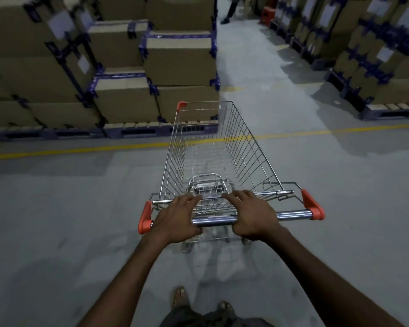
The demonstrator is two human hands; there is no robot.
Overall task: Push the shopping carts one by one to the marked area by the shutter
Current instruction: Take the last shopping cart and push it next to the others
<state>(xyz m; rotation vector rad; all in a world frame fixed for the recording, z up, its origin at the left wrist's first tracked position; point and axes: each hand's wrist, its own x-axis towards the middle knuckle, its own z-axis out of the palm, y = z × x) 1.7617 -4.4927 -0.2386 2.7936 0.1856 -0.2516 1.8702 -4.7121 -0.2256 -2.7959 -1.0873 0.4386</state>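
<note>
"What's over on the left?"

"Brown cartons [128,67], stacked high on dark pallets [137,132]. A yellow floor line [80,149] runs along in front of them."

"And the shopping cart?"

"The shopping cart [213,147] stands mid-aisle on the grey floor, pointing away. You can see the yellow line through its wire basket."

"The hands?"

"The left hand [177,218] lies over the handle bar [293,214] near its left orange end. Its thumb is hooked beneath and its fingers stretch forward to the basket's rear rim. The right hand [250,215] holds the bar just beside it, around the middle, in the same way."

"Further right?"

"More cartons on pallets [383,74] line that side. Far up the aisle there's something red [267,12], perhaps a stool, but it's too blurred to say."
</note>
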